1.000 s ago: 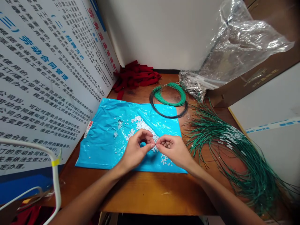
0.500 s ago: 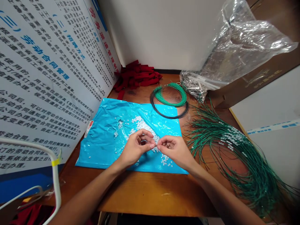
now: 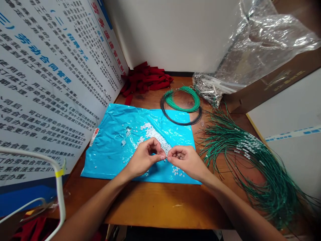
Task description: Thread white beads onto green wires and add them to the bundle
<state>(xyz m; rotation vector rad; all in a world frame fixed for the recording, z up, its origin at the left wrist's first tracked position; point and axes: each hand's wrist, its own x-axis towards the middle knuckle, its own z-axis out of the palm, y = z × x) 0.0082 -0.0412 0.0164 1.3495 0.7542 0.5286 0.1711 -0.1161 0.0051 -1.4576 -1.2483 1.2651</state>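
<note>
Over the blue plastic sheet (image 3: 105,157), my left hand (image 3: 145,155) is pinched closed, its thumb and fingertips almost meeting those of my right hand (image 3: 184,160). The right hand is pinched too, palm turned inward. Whatever sits between the fingertips is too small to make out. Under and behind the hands lies a pile of small white pieces (image 3: 149,130), partly covered by the fingers. A few more white pieces (image 3: 177,171) are scattered beside my right hand.
A green wire coil (image 3: 184,108) and a black wire coil (image 3: 175,122) overlap the sheet's back edge. Green wires bearing white pieces (image 3: 250,144) fan out at right. Red fabric strips (image 3: 147,78) and a clear bag of metal parts (image 3: 207,88) lie behind. A printed panel (image 3: 62,83) stands left.
My fingertips have come slightly closer together, still pinched over the white pile. The view has shifted a little; the things on the table lie as before.
</note>
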